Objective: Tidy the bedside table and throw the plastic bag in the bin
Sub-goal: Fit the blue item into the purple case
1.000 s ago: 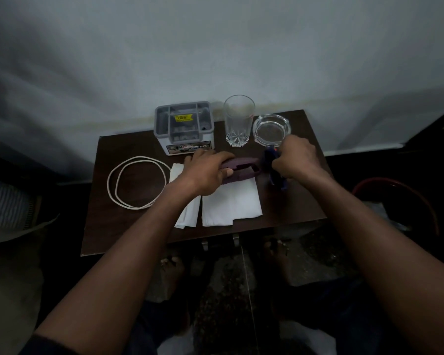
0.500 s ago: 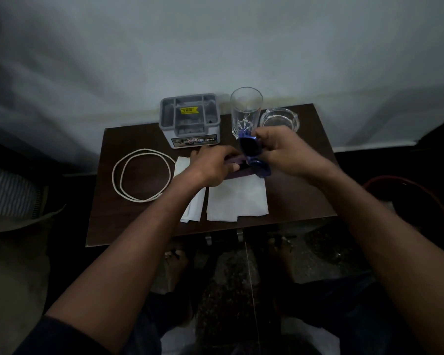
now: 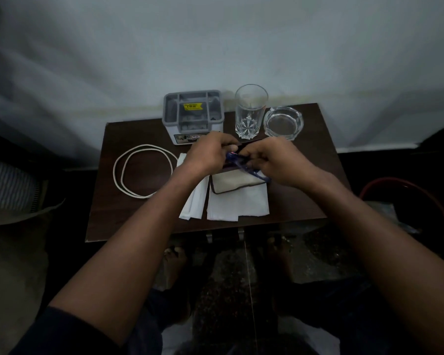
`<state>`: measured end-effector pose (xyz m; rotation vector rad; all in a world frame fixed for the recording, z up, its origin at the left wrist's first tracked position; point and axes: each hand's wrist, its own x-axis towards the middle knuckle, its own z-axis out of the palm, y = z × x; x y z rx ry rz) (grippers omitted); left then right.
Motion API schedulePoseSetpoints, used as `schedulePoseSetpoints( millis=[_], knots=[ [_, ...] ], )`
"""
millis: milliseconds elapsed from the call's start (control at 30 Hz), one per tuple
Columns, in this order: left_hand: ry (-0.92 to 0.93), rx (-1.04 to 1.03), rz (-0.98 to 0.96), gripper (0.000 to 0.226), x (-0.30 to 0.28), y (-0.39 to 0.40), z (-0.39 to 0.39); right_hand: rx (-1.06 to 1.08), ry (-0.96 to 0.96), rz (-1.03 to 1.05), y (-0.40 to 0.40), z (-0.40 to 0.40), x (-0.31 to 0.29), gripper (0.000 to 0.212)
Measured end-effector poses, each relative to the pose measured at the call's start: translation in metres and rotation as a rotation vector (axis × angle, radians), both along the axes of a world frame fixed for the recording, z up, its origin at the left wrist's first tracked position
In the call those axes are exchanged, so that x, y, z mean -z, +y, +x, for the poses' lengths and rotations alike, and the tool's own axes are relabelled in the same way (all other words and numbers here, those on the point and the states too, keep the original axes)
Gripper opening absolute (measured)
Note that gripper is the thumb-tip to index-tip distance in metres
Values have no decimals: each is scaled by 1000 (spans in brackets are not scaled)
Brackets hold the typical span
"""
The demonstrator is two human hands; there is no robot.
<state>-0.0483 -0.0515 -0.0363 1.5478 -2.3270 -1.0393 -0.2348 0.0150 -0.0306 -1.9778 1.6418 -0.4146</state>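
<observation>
1. Cord [image 3: 128, 172] lies coiled at the tabletop [image 3: 310, 201] middle left, untouched.
2. Left hand [image 3: 205, 155] has lifted the case [image 3: 231, 184] open; fingers curl round its lid.
3. Right hand [image 3: 274, 162] has brought the blue glasses [image 3: 244, 166] over the case, pinching them, so packing comes next.
4. Bin [image 3: 408, 201] waits at far right; no plastic bag clearly visible.

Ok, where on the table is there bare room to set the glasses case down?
Bare wood shows right of the napkins, below the ashtray, and along the front-left edge below the cord loop. The back row, organizer to tumbler, is crowded.
</observation>
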Motion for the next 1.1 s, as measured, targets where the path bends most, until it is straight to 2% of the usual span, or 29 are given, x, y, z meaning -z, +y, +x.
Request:
schedulePoseSetpoints(
  millis=[167, 267, 500, 667, 767, 867, 933, 1000, 1100],
  knots=[
    [-9, 158, 53, 30, -9, -5, 14, -53, 178, -87, 4, 5, -7, 30],
    [-49, 172, 0, 31, -6, -6, 14, -42, 256, -94, 8, 18, -4, 31],
    [-79, 165, -48, 29, 0, -7, 11, -81, 369, -81, 9, 39, 7, 21],
    [-122, 176, -95, 30, 2, -6, 11, -29, 277, -124, 8, 39, 13, 10],
    [-125, 167, -117, 34, 2, -6, 12, -6, 247, -122, 6, 38, 13, 16],
    [-138, 153, -142, 39, 3, -4, 12, -1, 239, -91, 3, 27, 3, 26],
    [-161, 141, -164, 42, 4, -2, 12, 82, 181, -43, 0, 16, -10, 22],
    [-184, 135, -175, 46, 6, 0, 12, 175, 151, 58, -2, 5, -20, 23],
    [-191, 122, -178, 49, 6, 2, 10, 229, 242, 274, -2, -5, -21, 42]
  ],
)
